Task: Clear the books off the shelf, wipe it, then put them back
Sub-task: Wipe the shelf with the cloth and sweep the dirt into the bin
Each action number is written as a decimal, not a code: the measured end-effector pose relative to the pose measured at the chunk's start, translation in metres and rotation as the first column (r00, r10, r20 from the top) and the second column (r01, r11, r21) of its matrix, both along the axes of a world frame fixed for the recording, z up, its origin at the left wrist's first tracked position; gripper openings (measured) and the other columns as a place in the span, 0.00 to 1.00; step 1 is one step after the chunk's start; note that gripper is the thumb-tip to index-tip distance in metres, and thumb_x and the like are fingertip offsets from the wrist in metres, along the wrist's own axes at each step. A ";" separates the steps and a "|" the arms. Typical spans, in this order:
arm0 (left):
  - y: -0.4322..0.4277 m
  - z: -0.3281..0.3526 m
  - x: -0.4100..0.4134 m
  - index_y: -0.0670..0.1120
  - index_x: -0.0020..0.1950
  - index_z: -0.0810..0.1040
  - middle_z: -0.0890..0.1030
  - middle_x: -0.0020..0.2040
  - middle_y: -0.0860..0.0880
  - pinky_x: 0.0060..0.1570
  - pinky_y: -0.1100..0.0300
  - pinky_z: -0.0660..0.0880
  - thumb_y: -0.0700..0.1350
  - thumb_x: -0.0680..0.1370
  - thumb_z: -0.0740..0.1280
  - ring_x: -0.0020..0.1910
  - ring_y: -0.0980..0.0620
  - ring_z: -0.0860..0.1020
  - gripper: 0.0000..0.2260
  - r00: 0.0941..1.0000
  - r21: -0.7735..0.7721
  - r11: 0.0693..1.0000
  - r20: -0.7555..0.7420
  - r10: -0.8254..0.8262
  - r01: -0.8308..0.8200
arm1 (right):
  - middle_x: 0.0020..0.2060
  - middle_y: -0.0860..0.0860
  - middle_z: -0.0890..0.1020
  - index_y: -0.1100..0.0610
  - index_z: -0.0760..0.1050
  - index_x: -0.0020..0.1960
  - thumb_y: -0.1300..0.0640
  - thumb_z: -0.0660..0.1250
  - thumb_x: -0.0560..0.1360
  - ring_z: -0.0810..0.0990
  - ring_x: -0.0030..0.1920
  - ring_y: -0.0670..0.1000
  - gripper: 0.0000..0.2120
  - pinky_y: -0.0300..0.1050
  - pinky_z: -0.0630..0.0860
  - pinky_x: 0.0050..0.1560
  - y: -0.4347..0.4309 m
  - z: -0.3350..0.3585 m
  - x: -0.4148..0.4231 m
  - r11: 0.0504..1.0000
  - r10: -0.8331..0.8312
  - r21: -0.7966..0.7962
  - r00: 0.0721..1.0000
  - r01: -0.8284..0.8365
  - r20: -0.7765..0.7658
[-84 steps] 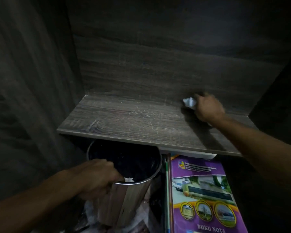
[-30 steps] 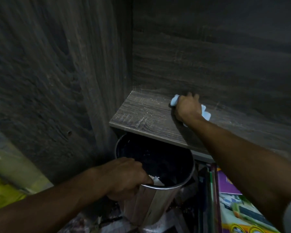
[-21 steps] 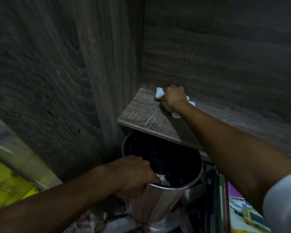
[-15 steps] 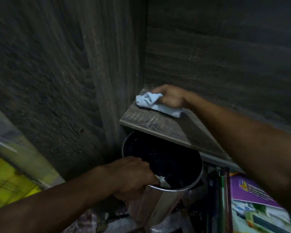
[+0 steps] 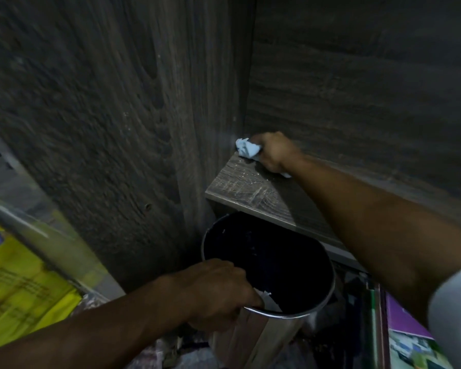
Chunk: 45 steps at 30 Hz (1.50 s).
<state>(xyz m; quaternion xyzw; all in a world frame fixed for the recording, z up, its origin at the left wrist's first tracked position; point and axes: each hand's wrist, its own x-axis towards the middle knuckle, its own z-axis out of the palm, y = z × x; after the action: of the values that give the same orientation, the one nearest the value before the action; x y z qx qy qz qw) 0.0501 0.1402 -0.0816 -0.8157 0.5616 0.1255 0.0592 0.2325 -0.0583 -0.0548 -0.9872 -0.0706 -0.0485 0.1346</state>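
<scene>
Head view. My right hand (image 5: 273, 151): fingers curled round a crumpled pale-blue cloth (image 5: 246, 148), held at the back left corner of the dusty wooden shelf (image 5: 248, 190). My left hand (image 5: 218, 294): gripping the rim of a steel bin (image 5: 253, 339) below the shelf's front edge. Purple-covered book (image 5: 402, 320): under my right forearm, beside the bin.

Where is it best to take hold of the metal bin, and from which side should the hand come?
Probably the rim on the near side, from above, as the left hand grips it: fingers hook over the open edge. The wall of the metal bin looks smooth, and the shelf overhangs its far side.
</scene>
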 end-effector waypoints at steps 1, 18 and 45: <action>0.000 0.000 0.001 0.49 0.57 0.79 0.81 0.50 0.43 0.42 0.56 0.65 0.43 0.74 0.65 0.51 0.39 0.76 0.12 1.000 -0.003 1.000 0.005 0.001 -0.001 | 0.59 0.54 0.81 0.52 0.79 0.62 0.60 0.69 0.75 0.79 0.60 0.56 0.16 0.42 0.73 0.56 0.003 -0.004 0.000 0.999 0.040 0.023 0.999 -0.040 0.010; 0.002 0.007 0.006 0.48 0.54 0.79 0.81 0.50 0.44 0.41 0.60 0.60 0.41 0.74 0.64 0.50 0.43 0.77 0.10 0.998 -0.006 0.998 0.005 0.057 -0.057 | 0.52 0.44 0.82 0.49 0.79 0.56 0.65 0.62 0.80 0.79 0.56 0.46 0.13 0.47 0.75 0.59 -0.013 0.015 -0.115 0.856 0.505 0.249 0.836 -0.453 -0.216; 0.003 0.014 0.000 0.47 0.55 0.78 0.81 0.51 0.45 0.41 0.61 0.61 0.42 0.75 0.64 0.52 0.44 0.77 0.10 0.998 -0.016 0.998 0.001 0.056 -0.056 | 0.46 0.47 0.84 0.53 0.82 0.52 0.64 0.67 0.77 0.81 0.46 0.45 0.09 0.44 0.77 0.51 -0.057 0.053 -0.112 0.852 0.009 0.523 0.997 0.031 -0.075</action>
<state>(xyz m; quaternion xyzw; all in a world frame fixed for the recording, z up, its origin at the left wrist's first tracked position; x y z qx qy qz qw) 0.0505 0.1430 -0.0673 -0.8317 0.5393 0.1220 0.0499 0.1204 -0.1150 -0.0019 -0.9147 -0.0440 -0.0299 0.4007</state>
